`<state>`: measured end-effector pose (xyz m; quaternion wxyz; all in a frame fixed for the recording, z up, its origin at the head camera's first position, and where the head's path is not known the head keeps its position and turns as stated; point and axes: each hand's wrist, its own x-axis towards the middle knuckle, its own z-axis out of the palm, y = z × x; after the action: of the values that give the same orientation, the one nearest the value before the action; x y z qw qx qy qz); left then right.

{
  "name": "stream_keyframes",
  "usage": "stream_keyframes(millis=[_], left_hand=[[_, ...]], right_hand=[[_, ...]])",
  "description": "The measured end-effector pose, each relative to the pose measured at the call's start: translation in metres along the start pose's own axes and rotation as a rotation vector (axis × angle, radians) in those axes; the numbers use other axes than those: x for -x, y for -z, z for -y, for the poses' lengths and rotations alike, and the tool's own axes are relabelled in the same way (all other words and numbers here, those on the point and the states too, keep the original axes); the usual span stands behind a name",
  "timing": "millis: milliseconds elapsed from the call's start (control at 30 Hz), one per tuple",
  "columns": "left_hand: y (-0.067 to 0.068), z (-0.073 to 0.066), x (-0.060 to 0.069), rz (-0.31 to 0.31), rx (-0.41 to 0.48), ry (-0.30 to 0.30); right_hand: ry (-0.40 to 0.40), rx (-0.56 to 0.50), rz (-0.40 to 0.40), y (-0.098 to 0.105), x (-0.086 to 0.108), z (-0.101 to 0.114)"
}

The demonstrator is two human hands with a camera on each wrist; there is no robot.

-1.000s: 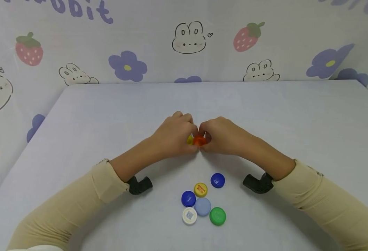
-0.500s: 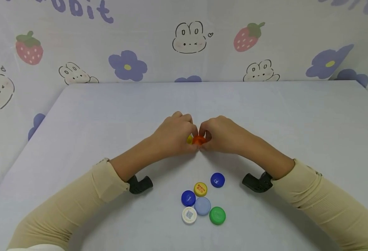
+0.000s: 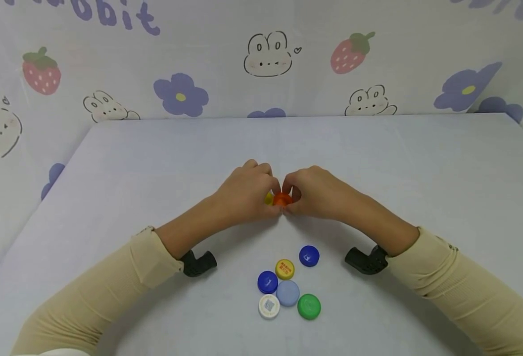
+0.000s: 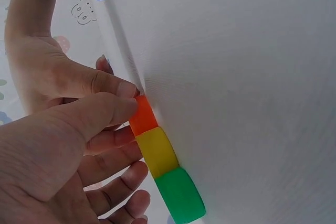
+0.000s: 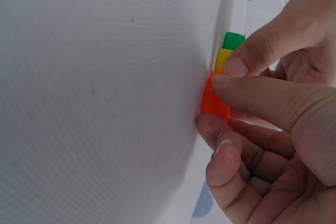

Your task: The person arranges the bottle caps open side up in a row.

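Observation:
An orange bottle cap [image 3: 282,199] lies between my two hands, in line with a yellow cap [image 4: 157,151] and a green cap [image 4: 180,195]. The three touch in a row on the white table. My right hand [image 3: 321,193] pinches the orange cap between thumb and forefinger. My left hand [image 3: 248,192] reaches over the row from the other side, its thumb and forefinger at the orange cap near the joint with the yellow one. In the head view the left hand hides the green cap and most of the yellow one.
Nearer the body lie loose caps: a dark blue one [image 3: 309,255], a yellow one with red print [image 3: 285,269], another dark blue [image 3: 267,282], a light blue [image 3: 288,293], a white [image 3: 268,306] and a green [image 3: 309,306]. A printed cloth [image 3: 225,59] hangs behind the table.

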<state>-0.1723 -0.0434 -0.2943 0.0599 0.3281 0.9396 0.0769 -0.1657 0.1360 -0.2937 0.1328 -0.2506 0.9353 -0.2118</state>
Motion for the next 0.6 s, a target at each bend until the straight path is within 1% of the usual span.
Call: stream_keyframes(millis=[200,400,600], left_hand=[[-0.0013,0.0,0.0001,0.0,0.002,0.008],[-0.001,-0.0001,-0.0003,-0.006,0.003,0.011],[0.0006,-0.0009,0.0002,0.002,-0.009,0.019]], right_hand=[[0.018,0.008,-0.013,-0.0008,0.0003,-0.0014],[0.006,0.007,-0.015,-0.0011,-0.0005,-0.0014],[-0.001,0.003,-0.019,-0.0013,-0.001,-0.0005]])
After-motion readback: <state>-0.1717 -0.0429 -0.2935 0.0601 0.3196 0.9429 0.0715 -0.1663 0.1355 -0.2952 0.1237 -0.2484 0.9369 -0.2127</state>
